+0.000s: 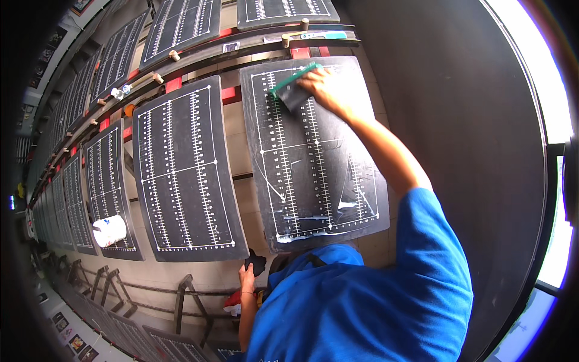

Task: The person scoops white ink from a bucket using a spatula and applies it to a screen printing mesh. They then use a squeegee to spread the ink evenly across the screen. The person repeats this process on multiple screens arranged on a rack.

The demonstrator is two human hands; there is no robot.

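Observation:
My right hand (321, 83) reaches across the dark board (301, 175) in front of me and grips a scraper (294, 96) with a green edge strip and a wide dark body. It lies slanted over the board's far part, its fingers wrapped round the right end. White lines and scale marks cover the board. Wet, whitish smears (310, 218) show near its close edge and around its lower right. Low at my left side, my left hand (246, 279) is closed on a dark, crumpled piece (257, 263) that looks like cloth.
To the left stand several similar marked boards (190, 172) in a row. A white tub (110, 231) sits on one of them. Beyond runs a metal rail (259, 47) with wooden pegs and a blue-handled tool (324, 35). A dark panel (452, 151) rises at right.

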